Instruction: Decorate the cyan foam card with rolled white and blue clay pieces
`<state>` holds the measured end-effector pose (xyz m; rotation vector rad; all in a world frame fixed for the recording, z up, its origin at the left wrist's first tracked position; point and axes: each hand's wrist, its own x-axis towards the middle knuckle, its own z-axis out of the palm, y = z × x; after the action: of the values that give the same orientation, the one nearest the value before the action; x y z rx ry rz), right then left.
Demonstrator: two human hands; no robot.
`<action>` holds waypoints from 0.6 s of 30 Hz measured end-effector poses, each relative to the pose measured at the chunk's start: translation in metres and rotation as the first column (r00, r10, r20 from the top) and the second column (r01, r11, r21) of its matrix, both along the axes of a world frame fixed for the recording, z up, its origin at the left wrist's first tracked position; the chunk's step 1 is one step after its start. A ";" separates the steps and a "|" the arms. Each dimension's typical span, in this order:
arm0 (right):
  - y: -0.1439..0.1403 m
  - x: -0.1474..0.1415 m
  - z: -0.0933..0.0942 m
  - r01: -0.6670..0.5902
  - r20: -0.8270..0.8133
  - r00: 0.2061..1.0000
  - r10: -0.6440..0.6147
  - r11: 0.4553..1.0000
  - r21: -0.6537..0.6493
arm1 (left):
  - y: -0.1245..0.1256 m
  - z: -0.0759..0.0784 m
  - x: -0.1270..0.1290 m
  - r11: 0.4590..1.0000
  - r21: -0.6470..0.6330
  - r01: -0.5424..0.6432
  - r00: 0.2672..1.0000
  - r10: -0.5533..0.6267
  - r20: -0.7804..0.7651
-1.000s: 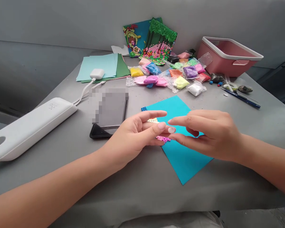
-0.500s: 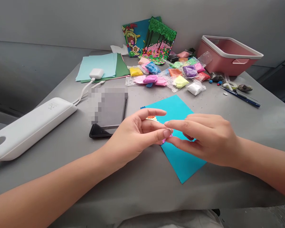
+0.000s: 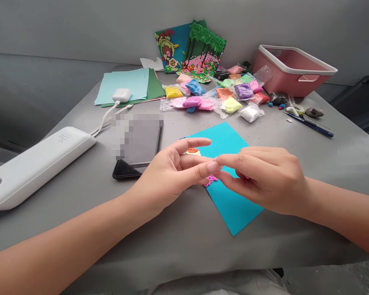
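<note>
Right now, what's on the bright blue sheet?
Pink rings and orange rings, near the left edge of the sheet. The left hand and right hand block part of it; anything behind them can't be seen.

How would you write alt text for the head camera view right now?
A person's left hand and right hand meet at the fingertips, hiding anything between them, above a turquoise sheet bearing tiny pink rings. Behind are bagged modeling clay, two decorated pictures and a pink basket; a black phone lies left.

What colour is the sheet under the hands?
Bright turquoise blue; the sheet shows best in the head view.
</note>
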<state>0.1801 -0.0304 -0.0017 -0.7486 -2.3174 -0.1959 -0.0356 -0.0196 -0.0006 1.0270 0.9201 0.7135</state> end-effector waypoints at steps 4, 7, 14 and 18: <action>-0.001 0.000 0.003 0.001 0.011 1.000 -0.001 1.000 -0.031 | 0.001 0.001 0.000 1.000 -0.006 -0.017 1.000 0.017 0.008; -0.001 -0.001 0.003 -0.010 0.001 1.000 0.010 0.999 -0.052 | 0.001 0.001 0.002 1.000 -0.020 -0.016 1.000 0.017 0.015; -0.002 -0.001 0.003 0.025 0.001 1.000 -0.025 0.999 -0.039 | -0.001 0.001 0.004 1.000 -0.010 -0.003 1.000 0.003 0.018; -0.003 0.003 0.008 -0.008 0.002 1.000 0.008 0.987 -0.161 | -0.001 0.000 0.001 0.994 0.035 -0.103 0.995 0.102 0.018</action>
<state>0.1831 -0.0334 0.0060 -0.8186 -2.3583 -0.0057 -0.0348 -0.0202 -0.0002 1.0097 0.9540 0.8256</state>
